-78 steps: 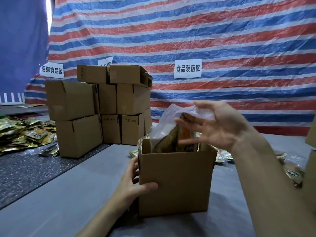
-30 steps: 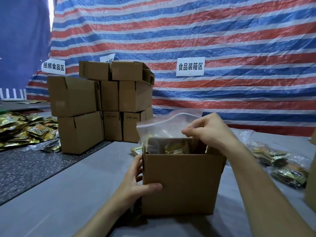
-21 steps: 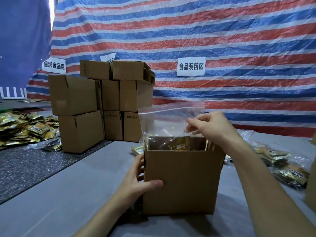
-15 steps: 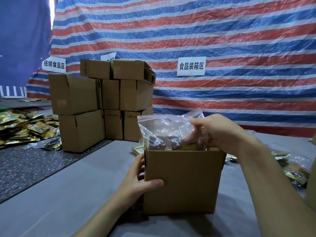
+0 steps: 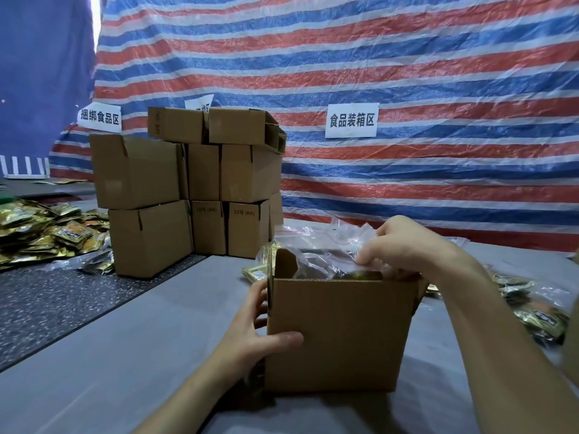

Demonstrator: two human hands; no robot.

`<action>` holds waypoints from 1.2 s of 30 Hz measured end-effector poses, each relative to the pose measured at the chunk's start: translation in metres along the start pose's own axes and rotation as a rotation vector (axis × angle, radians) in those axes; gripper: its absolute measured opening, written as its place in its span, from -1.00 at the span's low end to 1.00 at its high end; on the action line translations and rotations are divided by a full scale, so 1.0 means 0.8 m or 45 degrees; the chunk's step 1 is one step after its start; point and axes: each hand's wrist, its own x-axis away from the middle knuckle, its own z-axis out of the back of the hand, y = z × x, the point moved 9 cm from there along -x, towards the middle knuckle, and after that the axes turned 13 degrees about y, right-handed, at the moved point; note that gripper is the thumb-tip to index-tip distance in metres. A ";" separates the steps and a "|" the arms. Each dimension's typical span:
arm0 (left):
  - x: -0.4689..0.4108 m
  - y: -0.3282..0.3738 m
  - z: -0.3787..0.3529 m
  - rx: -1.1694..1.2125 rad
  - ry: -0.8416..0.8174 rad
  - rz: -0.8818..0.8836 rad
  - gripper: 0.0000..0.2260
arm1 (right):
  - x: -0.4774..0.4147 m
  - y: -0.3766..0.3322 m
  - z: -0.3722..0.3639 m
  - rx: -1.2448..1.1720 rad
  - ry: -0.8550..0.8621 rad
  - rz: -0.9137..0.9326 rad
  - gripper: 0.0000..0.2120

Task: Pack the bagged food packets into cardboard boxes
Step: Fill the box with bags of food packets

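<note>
An open brown cardboard box (image 5: 341, 333) stands on the grey table in front of me. My left hand (image 5: 250, 333) grips its left front corner, thumb on the front face and fingers round the side. A clear zip bag of food packets (image 5: 316, 249) sits in the box, its crumpled top sticking out above the rim. My right hand (image 5: 404, 245) is over the box's right side, fingers curled down on the bag's plastic. The bag's lower part is hidden by the box wall.
A stack of closed cardboard boxes (image 5: 188, 189) stands at the back left. Loose gold food packets (image 5: 47, 236) are heaped on the dark surface at far left. More bagged packets (image 5: 539, 311) lie to the right of the box. A striped tarp hangs behind.
My right hand has pushed the bag lower into the box; its upright top has crumpled down near the rim. My left hand has kept its hold on the box corner.
</note>
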 end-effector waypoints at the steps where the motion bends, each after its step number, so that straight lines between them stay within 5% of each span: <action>1: 0.000 0.001 0.000 -0.009 -0.004 -0.004 -0.17 | 0.000 0.001 0.002 0.000 0.008 -0.016 -0.78; 5: 0.001 0.002 -0.001 0.002 -0.007 0.002 -0.16 | 0.003 0.000 0.024 0.069 0.259 -0.043 -0.65; 8: 0.001 0.002 -0.001 0.026 -0.003 0.011 -0.17 | 0.015 -0.031 0.066 -0.079 0.657 0.265 -0.69; 10: 0.001 0.001 -0.001 0.041 0.005 0.020 -0.14 | 0.032 -0.059 0.081 -0.217 0.721 0.528 -0.79; 13: -0.001 -0.002 -0.001 0.046 0.008 0.035 -0.12 | 0.041 -0.086 0.055 -0.203 0.440 0.747 -0.95; 18: -0.001 -0.006 0.000 0.041 0.019 0.054 -0.22 | 0.038 -0.071 -0.037 0.164 -0.176 0.632 -0.72; 36: 0.003 0.007 -0.002 -0.027 -0.005 0.004 -0.14 | 0.039 -0.043 -0.076 0.415 -0.376 0.308 -0.30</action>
